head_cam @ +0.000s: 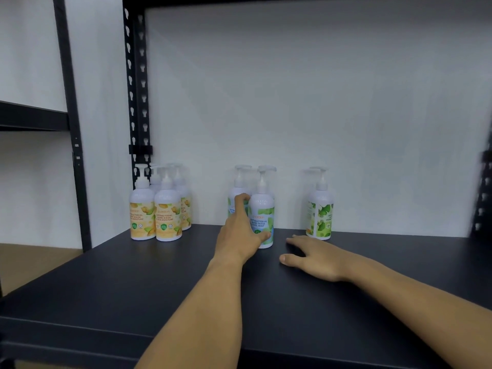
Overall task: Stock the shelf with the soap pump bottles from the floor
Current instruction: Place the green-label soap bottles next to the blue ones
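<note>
On the black shelf board [133,283] stand white soap pump bottles in three groups near the back wall. Several yellow-labelled bottles [167,217] are at the left. Two blue-green cool mint bottles are in the middle, and my left hand [239,230] grips the front one [262,209], thumb across its lower label and fingers behind it. The other mint bottle [234,193] stands just behind my fingers. A green-labelled bottle [320,214] stands to the right. My right hand [311,255] rests flat on the board, fingers spread, holding nothing, just in front of the green bottle.
A black slotted upright [137,89] rises at the shelf's back left corner, another post [70,123] stands further left. A white wall closes the back. The board above [266,0] is overhead. Brown floor [32,262] shows at lower left.
</note>
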Tool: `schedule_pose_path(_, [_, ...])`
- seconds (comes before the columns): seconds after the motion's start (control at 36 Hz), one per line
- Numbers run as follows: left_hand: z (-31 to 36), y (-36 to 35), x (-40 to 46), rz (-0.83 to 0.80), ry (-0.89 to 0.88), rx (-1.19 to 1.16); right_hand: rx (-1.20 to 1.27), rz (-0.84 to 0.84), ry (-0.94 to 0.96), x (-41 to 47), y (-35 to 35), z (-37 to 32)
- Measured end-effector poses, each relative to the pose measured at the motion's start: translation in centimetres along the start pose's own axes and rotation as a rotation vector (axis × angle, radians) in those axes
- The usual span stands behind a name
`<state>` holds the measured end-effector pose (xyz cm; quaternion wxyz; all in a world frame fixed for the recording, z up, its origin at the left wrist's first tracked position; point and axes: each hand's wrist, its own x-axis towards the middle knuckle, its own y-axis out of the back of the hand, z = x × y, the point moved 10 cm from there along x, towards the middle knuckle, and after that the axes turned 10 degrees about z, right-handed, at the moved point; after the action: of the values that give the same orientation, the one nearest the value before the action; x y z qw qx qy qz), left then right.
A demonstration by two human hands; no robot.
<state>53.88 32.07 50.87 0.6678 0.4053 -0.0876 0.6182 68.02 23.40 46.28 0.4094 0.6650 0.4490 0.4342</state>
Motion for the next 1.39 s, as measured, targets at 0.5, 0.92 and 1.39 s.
schedule_pose_path(0.5, [0.1, -0.5, 0.3, 0.003, -0.002, 0.026, 0.003, -0.001, -0.002, -0.1, 0.1, -0.1])
schedule_pose_path(0.92, [0.2, -0.4, 0.2, 0.006, -0.005, 0.04, 0.002, -0.003, 0.004, -0.2, 0.2, -0.2])
schedule_pose_path(1.39, [3.1, 1.6, -0.7, 0.208, -0.066, 0.246, 0.176, 0.316, 0.039, 0.2, 5.8, 0.8])
